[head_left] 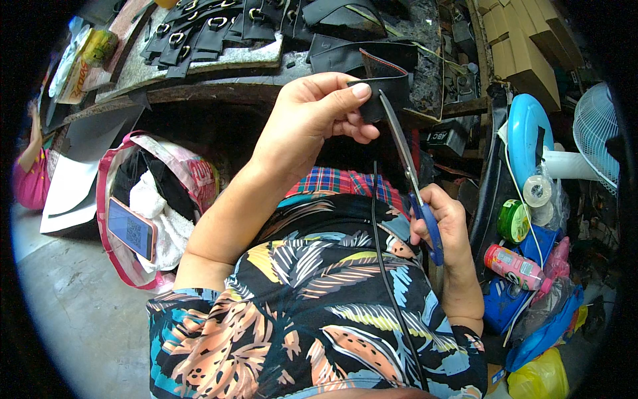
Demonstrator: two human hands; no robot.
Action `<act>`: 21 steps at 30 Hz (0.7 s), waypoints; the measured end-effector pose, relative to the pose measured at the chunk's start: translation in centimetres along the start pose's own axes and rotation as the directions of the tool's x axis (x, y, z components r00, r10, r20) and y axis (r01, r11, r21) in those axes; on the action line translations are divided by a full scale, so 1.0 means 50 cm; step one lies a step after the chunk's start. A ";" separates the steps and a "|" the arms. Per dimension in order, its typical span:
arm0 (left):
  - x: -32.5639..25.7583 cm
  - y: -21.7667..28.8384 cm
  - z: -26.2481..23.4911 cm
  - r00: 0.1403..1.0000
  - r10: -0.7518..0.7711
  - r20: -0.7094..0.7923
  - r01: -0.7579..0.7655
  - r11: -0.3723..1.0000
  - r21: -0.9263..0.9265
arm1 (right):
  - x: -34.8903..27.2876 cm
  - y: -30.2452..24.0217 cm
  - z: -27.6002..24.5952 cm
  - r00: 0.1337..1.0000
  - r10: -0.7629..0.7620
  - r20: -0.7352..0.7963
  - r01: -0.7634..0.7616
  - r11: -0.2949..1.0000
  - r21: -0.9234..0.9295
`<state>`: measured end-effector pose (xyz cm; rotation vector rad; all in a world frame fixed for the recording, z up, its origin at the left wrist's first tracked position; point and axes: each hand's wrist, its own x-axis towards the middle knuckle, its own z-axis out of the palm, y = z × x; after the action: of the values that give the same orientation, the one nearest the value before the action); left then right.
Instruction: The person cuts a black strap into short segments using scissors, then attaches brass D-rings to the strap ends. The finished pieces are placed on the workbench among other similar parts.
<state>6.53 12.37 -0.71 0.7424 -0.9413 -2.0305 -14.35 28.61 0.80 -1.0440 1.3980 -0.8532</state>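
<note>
My left hand (335, 106) pinches a black strap (392, 81), thumb on top, near the front edge of the workbench. The strap curls up behind the fingers and shows a brownish edge. In my right hand (442, 223) is a pair of scissors (407, 156) with blue handles, fingers through the loops. Its long blades point up and away, and the tips reach the strap just right of my left thumb. Whether the blades touch the strap, I cannot tell. Several black straps with metal rings (216, 25) lie on the bench beyond.
A pink-trimmed bag (106, 193) with a white cloth and a phone (131, 229) stands at the left. On the right are a fan (595, 136), a pink bottle (513, 266), a green tub (513, 221) and cardboard boxes (525, 66). Another person (33, 173) shows at the far left.
</note>
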 end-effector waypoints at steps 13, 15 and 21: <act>-0.007 0.012 -0.016 0.963 0.176 0.204 -0.136 0.971 -0.195 | 0.037 0.039 -0.048 0.955 -0.296 -0.022 0.294 0.932 0.211; -0.011 0.009 -0.016 0.930 0.104 0.353 0.007 0.954 -0.300 | 0.071 0.040 -0.040 0.951 -0.276 -0.139 0.307 0.902 0.305; -0.012 -0.001 -0.023 0.973 -0.033 0.229 0.028 0.999 0.023 | 0.128 0.001 -0.021 0.893 -0.234 -0.384 0.404 0.793 0.456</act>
<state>7.68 12.47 -1.28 0.5422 -1.0863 -2.1702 -15.17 22.55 -1.36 -0.7414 1.1351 -1.6158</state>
